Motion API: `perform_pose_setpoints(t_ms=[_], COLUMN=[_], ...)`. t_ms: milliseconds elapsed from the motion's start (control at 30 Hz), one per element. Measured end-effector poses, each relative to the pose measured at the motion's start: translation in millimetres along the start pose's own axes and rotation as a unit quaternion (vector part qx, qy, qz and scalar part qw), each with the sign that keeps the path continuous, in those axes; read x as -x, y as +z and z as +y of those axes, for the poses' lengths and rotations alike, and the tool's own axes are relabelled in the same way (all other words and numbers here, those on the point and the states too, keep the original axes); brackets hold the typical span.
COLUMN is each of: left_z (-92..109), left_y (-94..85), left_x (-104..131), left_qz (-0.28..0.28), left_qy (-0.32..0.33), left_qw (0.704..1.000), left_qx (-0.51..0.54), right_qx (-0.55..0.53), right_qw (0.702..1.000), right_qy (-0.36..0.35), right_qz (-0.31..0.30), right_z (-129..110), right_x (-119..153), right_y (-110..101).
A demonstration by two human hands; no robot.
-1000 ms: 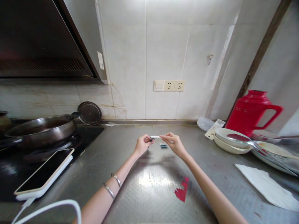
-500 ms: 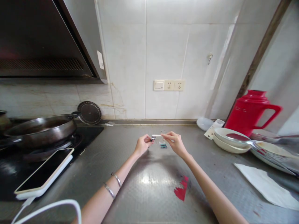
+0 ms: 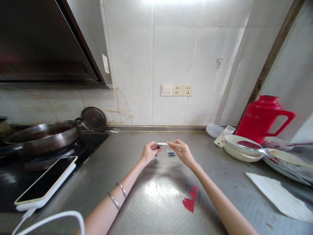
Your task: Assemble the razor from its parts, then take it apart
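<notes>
My left hand [image 3: 149,152] is closed, pinching a small dark piece [image 3: 159,147] whose kind is too small to make out. Between the fingertips of my right hand [image 3: 182,151] is one end of a thin white stick [image 3: 162,144]. Its other end reaches the dark piece at my left fingertips; whether the two touch or only overlap in view I cannot tell. Just under the right fingers, a small clear packet with teal-and-dark markings [image 3: 171,153] lies on the steel counter [image 3: 137,137]. Another tiny dark bit [image 3: 156,155] shows below my left fingers.
Nearer me lies a torn red scrap [image 3: 190,199]. A pan [image 3: 46,137] and a charging phone [image 3: 46,182] are on the stove at left. At right stand stacked bowls [image 3: 242,150], a red thermos [image 3: 262,117] and a white paper sheet [image 3: 278,194].
The white stick has shifted slightly left, to the dark piece in my left hand. My right hand has moved a little left with it; my left hand has barely moved.
</notes>
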State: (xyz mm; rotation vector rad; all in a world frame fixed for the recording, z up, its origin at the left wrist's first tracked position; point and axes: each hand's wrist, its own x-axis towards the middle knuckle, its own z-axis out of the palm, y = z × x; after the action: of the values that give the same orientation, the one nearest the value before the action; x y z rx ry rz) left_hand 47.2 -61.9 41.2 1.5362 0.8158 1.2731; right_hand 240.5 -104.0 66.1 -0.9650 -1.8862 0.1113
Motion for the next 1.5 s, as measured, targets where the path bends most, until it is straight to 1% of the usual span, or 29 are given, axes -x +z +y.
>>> perform_pose_setpoints(t_ms=[67,200,267,400,533,633,833,967,1067,1133,1200,1300,1400,1500], left_z=[-0.3,-0.9,-1.1,0.0,3.2,3.8,1.7,4.3,6.7,7.2,6.7,6.4,9.8,15.7], left_y=[-0.8,-1.7,-2.2,-3.3,-4.0,-4.7,-4.8,-3.5,-2.1,-1.2,-0.6,-0.6,-1.1,-0.6], left_x=[-0.3,-0.2,-0.4,-0.8,-1.3,-1.8,-1.8,-0.8,0.7,1.5,1.5,0.9,1.7,4.0], left_qz=[0.001,-0.008,-0.007,-0.001,0.012,0.022,0.008,0.002,-0.015,-0.023,-0.024,-0.021,-0.023,-0.002], left_qy=[0.002,-0.007,-0.006,0.005,-0.002,-0.005,-0.010,-0.011,-0.011,-0.012,-0.015,-0.014,-0.011,-0.020], left_qw=[1.000,1.000,1.000,1.000,1.000,1.000,1.000,1.000,1.000,1.000,1.000,1.000,1.000,1.000], left_qx=[-0.003,-0.006,-0.002,-0.005,-0.013,-0.016,-0.015,-0.005,-0.004,-0.003,0.002,0.008,-0.003,-0.019], right_qx=[-0.005,0.003,-0.006,-0.024,-0.016,-0.039,-0.030,-0.047,-0.037,-0.024,-0.019,-0.025,-0.010,0.018], right_qw=[1.000,0.999,0.999,0.999,0.999,0.998,0.998,0.998,0.999,0.999,0.999,0.999,0.999,0.993], right_qy=[0.006,0.031,0.029,0.029,0.044,0.040,0.051,0.035,0.033,0.035,0.032,0.024,0.049,0.105], right_qz=[-0.001,0.023,0.019,0.012,0.027,0.023,0.026,0.019,0.007,0.011,0.014,0.004,0.010,0.055], right_z=[0.4,4.8,5.0,5.7,10.7,11.0,10.9,8.9,8.6,8.5,7.2,5.8,11.9,22.7], right_x=[0.6,2.4,2.7,3.4,4.3,3.7,3.8,2.8,2.0,1.5,0.8,0.4,2.1,4.2], right_y=[1.2,0.9,0.6,1.9,2.5,2.9,3.4,2.4,1.3,-0.1,-1.3,-1.2,0.2,2.1])
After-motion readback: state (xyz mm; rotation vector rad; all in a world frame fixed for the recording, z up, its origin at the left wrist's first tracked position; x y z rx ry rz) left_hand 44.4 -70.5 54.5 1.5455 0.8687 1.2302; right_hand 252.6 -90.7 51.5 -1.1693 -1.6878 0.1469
